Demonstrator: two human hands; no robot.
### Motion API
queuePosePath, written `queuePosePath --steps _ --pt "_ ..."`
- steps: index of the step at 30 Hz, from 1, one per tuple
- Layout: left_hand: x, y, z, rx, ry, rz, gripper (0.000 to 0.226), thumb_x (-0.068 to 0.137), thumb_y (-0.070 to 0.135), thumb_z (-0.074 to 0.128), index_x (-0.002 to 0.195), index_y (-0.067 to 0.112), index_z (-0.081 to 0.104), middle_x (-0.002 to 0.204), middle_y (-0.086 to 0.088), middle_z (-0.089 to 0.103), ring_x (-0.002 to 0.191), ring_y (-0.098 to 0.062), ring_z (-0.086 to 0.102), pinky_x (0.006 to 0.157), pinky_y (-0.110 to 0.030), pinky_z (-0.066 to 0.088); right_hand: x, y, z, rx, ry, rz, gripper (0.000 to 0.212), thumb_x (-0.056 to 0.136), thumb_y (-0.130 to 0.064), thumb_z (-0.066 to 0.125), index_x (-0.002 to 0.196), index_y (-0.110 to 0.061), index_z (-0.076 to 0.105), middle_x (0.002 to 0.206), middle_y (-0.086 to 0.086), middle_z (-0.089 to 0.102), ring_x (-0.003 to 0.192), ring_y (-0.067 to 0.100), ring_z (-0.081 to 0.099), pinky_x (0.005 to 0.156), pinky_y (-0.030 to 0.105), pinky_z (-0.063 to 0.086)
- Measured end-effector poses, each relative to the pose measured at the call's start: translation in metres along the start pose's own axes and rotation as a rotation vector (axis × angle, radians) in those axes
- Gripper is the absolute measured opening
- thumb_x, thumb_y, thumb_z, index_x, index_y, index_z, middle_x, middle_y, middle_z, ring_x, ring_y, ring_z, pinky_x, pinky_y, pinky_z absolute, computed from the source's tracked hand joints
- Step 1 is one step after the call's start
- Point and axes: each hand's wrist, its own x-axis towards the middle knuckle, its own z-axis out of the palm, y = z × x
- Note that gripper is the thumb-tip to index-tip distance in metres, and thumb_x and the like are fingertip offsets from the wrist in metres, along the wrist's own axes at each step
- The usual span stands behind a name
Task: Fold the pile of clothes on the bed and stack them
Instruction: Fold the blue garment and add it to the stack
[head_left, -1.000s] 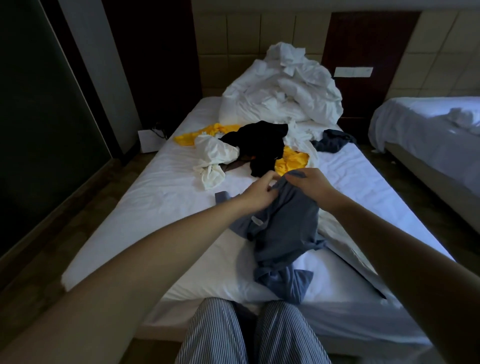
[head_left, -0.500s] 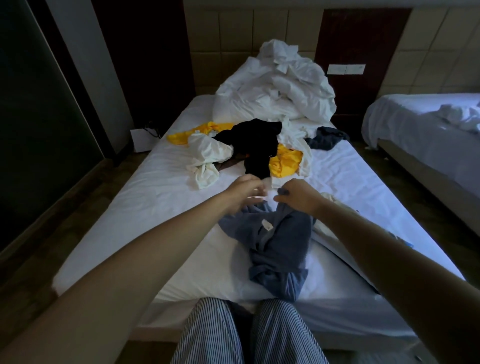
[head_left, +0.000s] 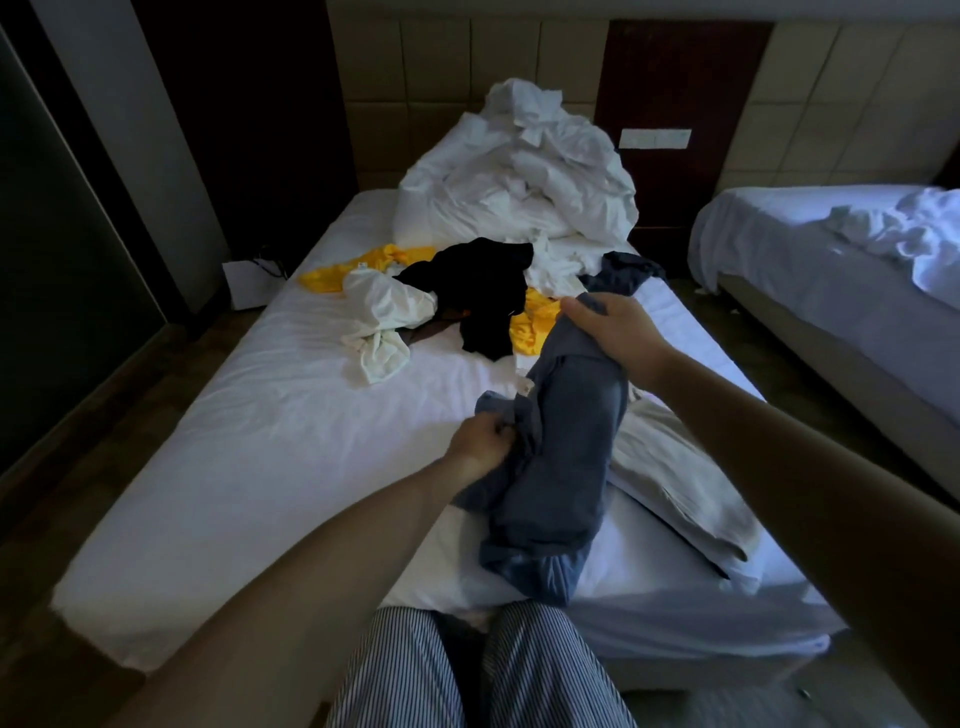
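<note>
Blue-grey garment (head_left: 571, 426), centre frame: I see the right hand (head_left: 618, 332) grasping its top (left hand (head_left: 480, 441) pinching lower folds).

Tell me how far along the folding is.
Done: a beige garment looks folded, at the right edge of the bed. In hand: left hand and right hand grip the bunched blue-grey garment. Left: black garment, yellow garment, white garment and dark blue garment lie unfolded farther up.
</note>
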Motion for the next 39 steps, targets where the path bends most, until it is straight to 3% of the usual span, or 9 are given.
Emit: queuePosePath --steps 4,11,14,17,19,23,29,35,39 --pt "0.003 -0.010 -0.031 -0.344 0.051 0.087 0.027 0.099 0.009 0.035 0.080 0.009 0.054 0.084 -0.007 0.057 0.082 -0.018 0.051 0.067 -0.028 0.035 0.001 0.015 -0.022 -0.059 0.112 0.047 0.050 0.093 -0.029 0.056 0.100 0.021 0.054 0.100 0.040 0.055 0.078 0.032 0.055 0.069 0.032 0.040" --pt "0.001 -0.016 -0.096 -0.591 -0.049 0.047 0.023 0.101 0.028 0.042 0.082 0.016 0.051 0.084 -0.001 0.055 0.078 -0.016 0.052 0.068 -0.026 0.040 0.004 0.037 -0.026 -0.239 0.089 0.080 0.037 0.095 -0.027 0.053 0.095 0.008 0.063 0.097 0.023 0.063 0.098 0.037 0.058 0.078 0.036 0.042" --pt "-0.008 -0.018 -0.117 -0.294 -0.212 0.148 0.024 0.093 0.039 0.054 0.106 0.019 0.051 0.102 -0.001 0.060 0.089 -0.012 0.058 0.078 -0.025 0.047 0.005 0.042 -0.025 -0.382 0.044 0.051 0.036 0.095 -0.030 0.052 0.089 0.005 0.063 0.094 0.022 0.061 0.097 0.037 0.055 0.073 0.030 0.034" --pt "-0.011 -0.026 -0.133 0.374 -0.338 0.293 0.077 0.073 0.037 0.078 0.135 0.028 0.032 0.123 0.009 0.047 0.106 -0.010 0.049 0.090 -0.030 0.044 0.005 0.044 -0.027 -0.469 0.002 0.063 0.040 0.090 -0.038 0.057 0.103 -0.001 0.063 0.103 0.013 0.061 0.101 0.030 0.054 0.079 0.031 0.035" --pt "-0.008 -0.033 -0.138 0.520 -0.292 0.367 0.068 0.076 0.026 0.073 0.131 0.027 0.032 0.122 0.004 0.052 0.101 -0.016 0.052 0.083 -0.036 0.044 0.003 0.044 -0.027 -0.583 -0.115 0.063 0.040 0.085 -0.041 0.064 0.102 -0.005 0.062 0.097 0.007 0.056 0.093 0.022 0.051 0.078 0.029 0.034" --pt "-0.010 -0.035 -0.144 0.156 -0.302 0.248 0.015 0.091 0.017 0.049 0.079 0.026 0.051 0.085 -0.003 0.057 0.080 -0.018 0.053 0.075 -0.033 0.044 0.003 0.050 -0.026 -0.784 -0.319 0.015 0.027 0.083 -0.030 0.069 0.084 -0.006 0.056 0.084 0.012 0.051 0.083 0.025 0.051 0.069 0.028 0.032" --pt "-0.016 -0.051 -0.163 -0.261 -0.334 -0.024 0.029 0.101 0.027 0.041 0.126 0.019 0.052 0.120 -0.002 0.060 0.108 -0.019 0.058 0.096 -0.035 0.048 -0.004 0.070 -0.027 -0.583 -0.189 0.080 0.022 0.092 -0.021 0.058 0.081 -0.002 0.060 0.080 0.013 0.054 0.083 0.030 0.049 0.066 0.031 0.030" --pt "-0.011 -0.062 -0.153 -0.214 -0.012 -0.062 0.039 0.095 -0.002 0.034 0.121 0.013 0.058 0.113 -0.012 0.059 0.096 -0.027 0.055 0.073 -0.033 0.047 -0.004 0.070 0.004 -0.367 -0.205 0.051 0.027 0.097 -0.022 0.049 0.106 0.001 0.061 0.105 0.020 0.061 0.100 0.034 0.055 0.077 0.032 0.037" --pt "-0.007 -0.072 -0.142 -0.410 -0.015 -0.154 0.016 0.096 0.019 0.053 0.107 0.010 0.061 0.098 -0.010 0.063 0.088 -0.027 0.059 0.075 -0.033 0.048 0.008 0.076 0.013 -0.472 -0.191 0.013 0.024 0.097 -0.023 0.049 0.097 0.000 0.058 0.095 0.018 0.058 0.096 0.033 0.053 0.071 0.029 0.028"
